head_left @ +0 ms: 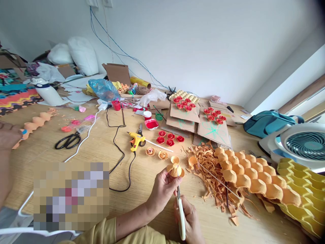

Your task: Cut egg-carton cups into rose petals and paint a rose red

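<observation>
My left hand is closed around an orange egg-carton cup, cut into petal shapes, and holds it up above the wooden floor. My right hand sits just below it, gripping white-handled scissors whose blades point up toward the base of the cup. Three small unpainted paper flowers lie on the floor just beyond the cup. A cluster of red painted paper roses lies a little farther back.
An orange egg tray and a pile of cut scraps lie to the right, with a white fan and a teal bag behind. A yellow glue gun with its black cord, black scissors, a red paint bowl and cardboard sheets carrying red roses lie ahead.
</observation>
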### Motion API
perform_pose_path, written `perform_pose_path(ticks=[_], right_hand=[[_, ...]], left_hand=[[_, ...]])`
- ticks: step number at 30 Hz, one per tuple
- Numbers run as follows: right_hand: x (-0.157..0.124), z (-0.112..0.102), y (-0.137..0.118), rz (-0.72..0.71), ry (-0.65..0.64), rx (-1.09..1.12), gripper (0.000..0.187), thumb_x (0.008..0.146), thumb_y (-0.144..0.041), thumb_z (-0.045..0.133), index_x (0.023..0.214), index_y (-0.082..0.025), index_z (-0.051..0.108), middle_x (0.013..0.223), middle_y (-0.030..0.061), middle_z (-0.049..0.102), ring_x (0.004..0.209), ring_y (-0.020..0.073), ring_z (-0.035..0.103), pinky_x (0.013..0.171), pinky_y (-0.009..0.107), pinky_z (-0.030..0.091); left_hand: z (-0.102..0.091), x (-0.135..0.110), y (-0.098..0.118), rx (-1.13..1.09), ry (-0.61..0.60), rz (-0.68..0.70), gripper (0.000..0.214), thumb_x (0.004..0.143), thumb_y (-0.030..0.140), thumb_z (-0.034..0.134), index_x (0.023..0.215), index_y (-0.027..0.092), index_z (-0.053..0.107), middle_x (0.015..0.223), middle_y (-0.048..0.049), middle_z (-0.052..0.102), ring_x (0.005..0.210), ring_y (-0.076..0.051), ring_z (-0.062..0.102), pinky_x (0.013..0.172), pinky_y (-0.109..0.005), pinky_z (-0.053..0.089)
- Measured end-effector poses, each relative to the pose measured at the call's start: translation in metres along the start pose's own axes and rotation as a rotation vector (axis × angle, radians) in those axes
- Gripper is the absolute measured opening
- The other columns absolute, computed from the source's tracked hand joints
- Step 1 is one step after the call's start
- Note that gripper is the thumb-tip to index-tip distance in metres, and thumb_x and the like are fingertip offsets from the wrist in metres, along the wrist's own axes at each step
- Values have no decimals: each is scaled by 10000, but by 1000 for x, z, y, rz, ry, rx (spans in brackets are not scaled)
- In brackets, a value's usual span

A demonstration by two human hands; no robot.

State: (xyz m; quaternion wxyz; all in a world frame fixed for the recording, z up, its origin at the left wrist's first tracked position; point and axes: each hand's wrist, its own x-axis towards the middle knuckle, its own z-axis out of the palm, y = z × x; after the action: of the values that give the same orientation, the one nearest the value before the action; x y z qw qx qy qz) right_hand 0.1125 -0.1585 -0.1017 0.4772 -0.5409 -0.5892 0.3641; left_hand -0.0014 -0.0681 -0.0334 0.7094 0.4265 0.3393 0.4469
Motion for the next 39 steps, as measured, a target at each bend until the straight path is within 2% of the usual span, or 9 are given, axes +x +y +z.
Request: perform_pose_path(ticks=[6,13,19,25,29,36,39], right_hand=[[3,-1,-4,-37,0,22,365,961,-458,455,701,-206,498,667,-1,483,616,152,433,562,271,371],[-1,-4,1,-5,-125,54,412,937,-577,434,823,-210,583,702,18,533,641,175,470,589,295,384],[-3,-3,9,47,-160,135,478,929,-653,391,864,-214,569,650,-2,514,573,158,438,558,285,364],[0,-3,-1,9,-122,104,425,938,-597,425,801,-213,540,634,-3,513,589,163,454,574,289,365],[3,-3,-6,-4,-81,85,398,942,-563,441,761,-215,509,637,-7,506,599,162,454,575,286,366],[1,-3,-7,13,-80,80,376,943,-541,454,779,-211,533,691,1,511,606,160,452,564,286,372],[1,-3,-9,11,-84,70,386,947,-546,447,789,-209,551,698,7,513,620,167,454,568,292,374]], left_hand=[[-4,-2,4,-100,-75,-19,355,777,427,752,898,154,560,701,33,533,536,-70,493,468,-197,471],[-10,2,16,-215,12,11,319,795,417,734,869,158,564,663,34,507,561,-68,437,473,-176,442],[-12,1,18,-299,-15,15,276,810,381,715,904,161,578,710,27,489,574,-69,412,452,-171,446],[-14,0,12,-348,-68,-35,299,798,395,709,922,165,565,757,7,518,602,-85,452,426,-174,458],[-13,0,10,-298,-104,-90,375,761,408,758,979,169,571,779,9,522,614,-79,451,423,-156,445],[-9,-2,8,-246,-8,-99,332,732,370,791,808,164,541,705,35,501,555,-50,417,416,-137,388],[-9,-2,8,-236,-7,-83,326,738,355,783,772,168,517,683,36,509,550,-53,432,425,-144,395]])
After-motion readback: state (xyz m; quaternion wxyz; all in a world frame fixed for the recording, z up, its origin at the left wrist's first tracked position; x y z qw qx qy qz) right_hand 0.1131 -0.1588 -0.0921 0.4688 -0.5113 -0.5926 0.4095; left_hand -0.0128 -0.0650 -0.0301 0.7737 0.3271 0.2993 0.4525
